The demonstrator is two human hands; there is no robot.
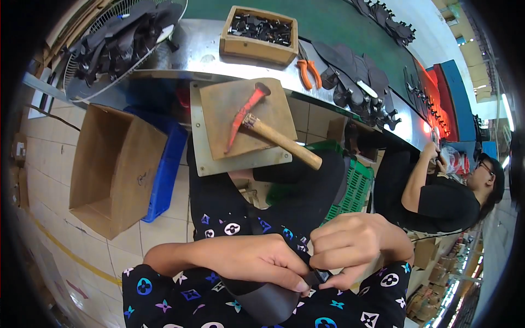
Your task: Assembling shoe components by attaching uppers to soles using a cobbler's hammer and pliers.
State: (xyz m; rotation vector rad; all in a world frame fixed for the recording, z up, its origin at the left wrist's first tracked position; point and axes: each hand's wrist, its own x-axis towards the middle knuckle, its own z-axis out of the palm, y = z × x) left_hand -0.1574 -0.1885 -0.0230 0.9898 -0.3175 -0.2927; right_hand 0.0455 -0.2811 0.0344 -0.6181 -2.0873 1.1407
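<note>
Low in front of my body, my left hand (262,259) grips a smooth black curved piece (268,303), its wide rounded end hanging below the thumb. My right hand (353,246) is closed beside it, thumb and fingers pinching a small black clip-like part (322,275) at the narrow end of that piece. How the two join is partly hidden by the fingers. Ahead of the hands, a hammer (281,141) with a red head and wooden handle lies on a brown board (219,120), untouched.
On the metal-edged bench stand a wooden box (257,53) of small black parts, orange-handled pliers (309,74), and a pile of black pieces (355,82). A wire basket (71,82) is at left, above a cardboard box (109,175). A co-worker (443,197) sits at right by a green crate (355,186).
</note>
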